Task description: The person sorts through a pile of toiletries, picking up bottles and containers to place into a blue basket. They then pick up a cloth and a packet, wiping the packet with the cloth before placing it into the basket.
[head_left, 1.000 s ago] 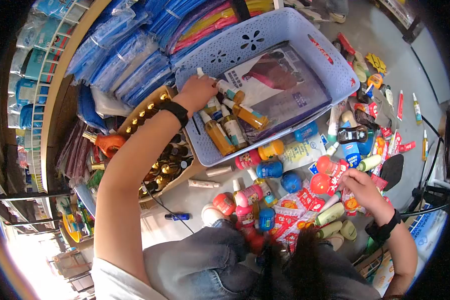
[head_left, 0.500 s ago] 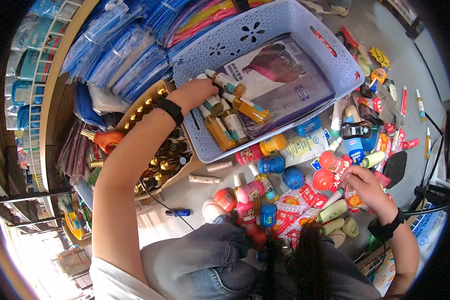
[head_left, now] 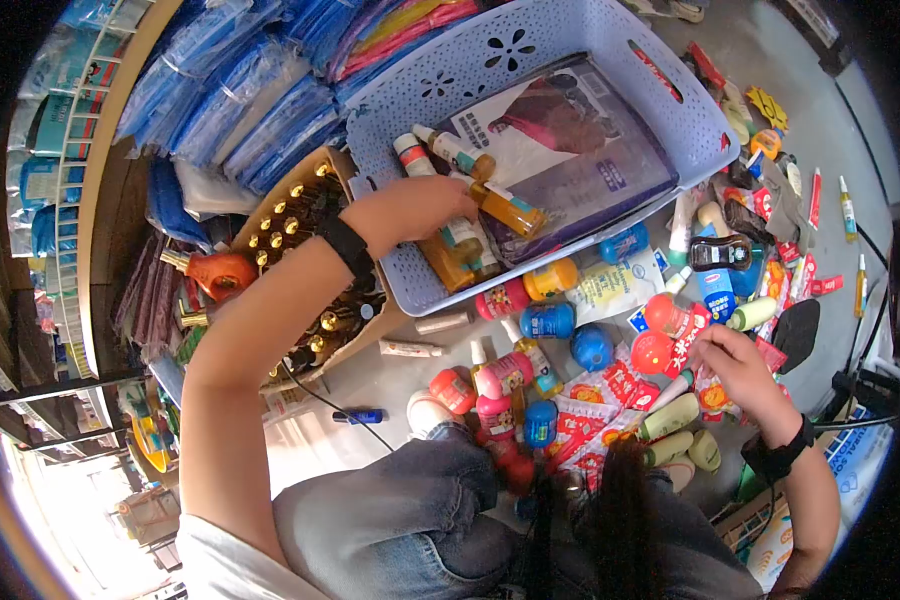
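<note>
My left hand (head_left: 425,212) is inside the light-blue perforated basket (head_left: 705,140), its fingers curled over a bottle (head_left: 460,240) with a pale label, whose upper part is hidden. Around it lie an amber bottle (head_left: 510,208), a tilted labelled bottle (head_left: 452,148) and a white bottle with an orange band (head_left: 411,154). My right hand (head_left: 738,368) is low over the floor pile, fingers closed together beside a red round-ended package (head_left: 660,350). What those fingers hold, if anything, is hidden. A white tube (head_left: 670,392) lies just left of them.
A cardboard box (head_left: 370,335) of gold-topped bottles stands left of the basket. Blue plastic-wrapped packs (head_left: 255,110) are stacked behind it. Blue jars (head_left: 547,320), red sachets (head_left: 610,395) and green bottles (head_left: 670,417) cover the floor. A dark cable (head_left: 315,402) crosses on the left.
My left hand has moved down and right across the bottles, uncovering the white bottle with the orange band. My right hand stays nearly in place. The whole view has shifted slightly.
</note>
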`<state>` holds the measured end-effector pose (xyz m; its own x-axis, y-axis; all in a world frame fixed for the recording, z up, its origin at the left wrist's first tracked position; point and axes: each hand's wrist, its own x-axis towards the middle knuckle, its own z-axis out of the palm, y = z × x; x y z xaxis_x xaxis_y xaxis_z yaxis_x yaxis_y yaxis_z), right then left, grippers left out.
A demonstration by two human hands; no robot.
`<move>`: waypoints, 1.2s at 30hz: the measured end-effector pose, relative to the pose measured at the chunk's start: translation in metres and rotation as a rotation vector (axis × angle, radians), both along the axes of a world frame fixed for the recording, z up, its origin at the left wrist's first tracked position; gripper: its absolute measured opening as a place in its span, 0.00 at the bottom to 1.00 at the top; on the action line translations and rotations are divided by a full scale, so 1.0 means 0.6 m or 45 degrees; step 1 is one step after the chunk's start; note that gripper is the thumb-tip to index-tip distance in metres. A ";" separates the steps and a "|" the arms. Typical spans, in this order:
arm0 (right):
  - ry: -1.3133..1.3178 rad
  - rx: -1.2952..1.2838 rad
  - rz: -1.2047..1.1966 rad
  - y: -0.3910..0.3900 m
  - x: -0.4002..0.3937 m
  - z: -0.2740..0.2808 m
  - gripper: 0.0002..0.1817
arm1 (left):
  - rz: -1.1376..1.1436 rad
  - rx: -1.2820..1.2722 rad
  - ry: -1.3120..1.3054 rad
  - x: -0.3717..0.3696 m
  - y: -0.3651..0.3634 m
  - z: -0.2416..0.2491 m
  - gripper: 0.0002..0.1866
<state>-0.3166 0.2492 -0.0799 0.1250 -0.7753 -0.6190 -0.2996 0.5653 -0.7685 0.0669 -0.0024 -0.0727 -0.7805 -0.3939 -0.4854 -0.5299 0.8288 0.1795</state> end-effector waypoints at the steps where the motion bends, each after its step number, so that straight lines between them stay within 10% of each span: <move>1: 0.009 -0.013 0.015 0.001 0.000 0.001 0.07 | -0.020 0.001 -0.001 -0.006 0.011 -0.001 0.23; 36: -0.012 -0.014 -0.025 0.017 -0.036 -0.002 0.08 | -0.221 0.048 0.321 -0.012 0.061 -0.011 0.21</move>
<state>-0.3381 0.2594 -0.0811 0.1152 -0.7843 -0.6096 -0.2813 0.5628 -0.7772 0.0597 0.0341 -0.0795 -0.9323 -0.2295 -0.2794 -0.3158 0.8932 0.3200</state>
